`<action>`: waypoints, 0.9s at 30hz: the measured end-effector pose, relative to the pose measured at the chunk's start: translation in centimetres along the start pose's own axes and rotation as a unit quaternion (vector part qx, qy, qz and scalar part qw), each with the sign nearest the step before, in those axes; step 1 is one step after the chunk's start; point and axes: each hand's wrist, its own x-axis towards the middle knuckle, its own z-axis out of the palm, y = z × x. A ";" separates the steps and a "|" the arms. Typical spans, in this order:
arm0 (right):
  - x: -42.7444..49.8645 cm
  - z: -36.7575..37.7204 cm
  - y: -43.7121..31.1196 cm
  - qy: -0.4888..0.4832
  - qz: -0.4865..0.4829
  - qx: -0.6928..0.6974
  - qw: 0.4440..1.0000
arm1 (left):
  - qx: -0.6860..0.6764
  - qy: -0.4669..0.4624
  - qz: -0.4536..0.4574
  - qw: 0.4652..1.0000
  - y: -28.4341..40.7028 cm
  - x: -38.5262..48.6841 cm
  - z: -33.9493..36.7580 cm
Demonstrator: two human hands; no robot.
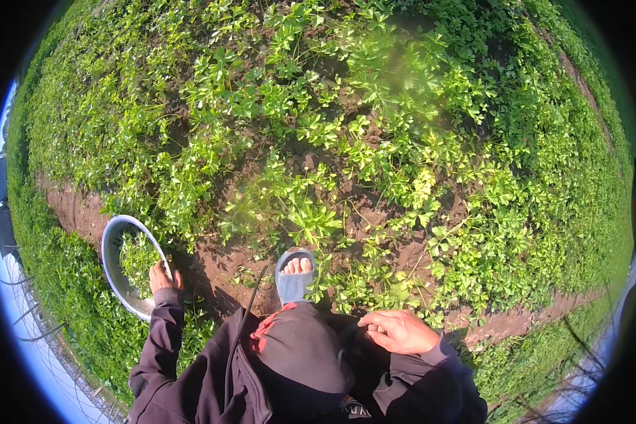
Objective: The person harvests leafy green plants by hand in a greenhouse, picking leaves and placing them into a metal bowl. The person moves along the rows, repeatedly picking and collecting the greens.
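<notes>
My left hand [164, 277] grips the rim of a round basin [112, 275] at the lower left, which is tilted. Cut or picked leafy greens [138, 259] lie inside it. My right hand [397, 329] is at the lower right, in front of my body, with its fingers partly curled; whether it holds something cannot be made out. Leafy green plants with lobed leaves [312, 220] grow from the brown soil [212, 265] before me.
A grey slide sandal [294, 281] on my foot rests on the soil among the plants. Dense greenery [551, 222] spreads to the right and ahead. Strips of bare soil [74, 209] run at the left and at the lower right [509, 326].
</notes>
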 end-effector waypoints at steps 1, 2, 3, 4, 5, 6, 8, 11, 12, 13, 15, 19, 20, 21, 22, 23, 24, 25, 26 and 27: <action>0.2 -0.2 0.2 -0.006 -0.015 -0.004 1.000 | 0.064 0.017 -0.042 0.997 -1.6 -0.3 1.2; 0.4 -0.3 0.4 -0.020 -0.023 -0.004 1.000 | 0.061 -0.028 -0.089 0.994 -3.1 -0.6 2.4; 0.5 -0.3 0.6 -0.022 -0.045 -0.005 0.999 | 0.046 -0.063 -0.132 0.988 -4.6 -0.7 3.4; 0.6 -0.4 0.8 -0.036 -0.055 -0.005 0.998 | 0.028 -0.133 -0.148 0.980 -6.2 0.0 4.3; 0.7 -0.3 1.0 -0.028 -0.077 -0.010 0.997 | 0.003 -0.186 -0.151 0.971 -7.2 0.8 5.3; 0.9 -0.4 1.4 -0.020 -0.096 -0.014 0.995 | 0.027 -0.204 -0.152 0.967 -8.1 1.0 5.7; 0.7 -0.4 2.1 -0.010 -0.119 -0.022 0.993 | -0.039 -0.185 -0.170 0.967 -8.6 0.2 5.9; 0.6 -0.4 3.1 0.001 -0.145 -0.021 0.989 | 0.001 -0.202 -0.051 0.978 -7.0 -3.2 3.6; 0.6 -0.4 3.4 0.000 -0.160 -0.006 0.987 | 0.006 -0.176 -0.045 0.983 -5.7 -5.8 2.5; 0.6 -0.5 3.6 -0.016 -0.159 0.005 0.987 | 0.056 -0.231 -0.088 0.967 -3.9 -7.2 2.4; 0.7 -0.4 3.9 -0.011 -0.184 0.016 0.983 | 0.123 -0.332 -0.106 0.929 -0.5 -9.8 1.8; 1.3 -0.7 4.0 -0.008 -0.222 0.015 0.975 | 0.151 -0.458 -0.011 0.876 7.0 -12.9 -1.0; 1.5 -1.0 4.0 0.012 -0.226 0.009 0.974 | 0.133 -0.465 0.023 0.875 9.1 -12.7 -2.1; 1.6 -1.3 4.1 0.033 -0.219 0.011 0.975 | 0.116 -0.463 0.056 0.877 11.2 -12.3 -3.3; 1.6 -1.8 4.2 0.060 -0.216 0.010 0.975 | 0.092 -0.449 0.095 0.884 13.5 -11.4 -4.5; 1.7 -2.3 4.2 0.090 -0.210 0.010 0.974 | 0.064 -0.419 0.131 0.896 15.8 -10.3 -5.7; 1.6 -2.9 4.3 0.134 -0.212 -0.002 0.968 | 0.033 -0.386 0.168 0.906 18.1 -9.0 -6.8; 1.6 -3.4 4.2 0.165 -0.191 -0.026 0.967 | -0.022 -0.353 0.167 0.920 20.5 -7.5 -7.8; 1.2 -4.3 4.3 0.149 -0.172 -0.027 0.973 | -0.036 -0.284 0.230 0.930 22.7 -5.9 -8.7; 0.8 -5.4 4.4 0.136 -0.149 -0.030 0.979 | -0.035 -0.236 0.270 0.933 24.9 -4.1 -9.2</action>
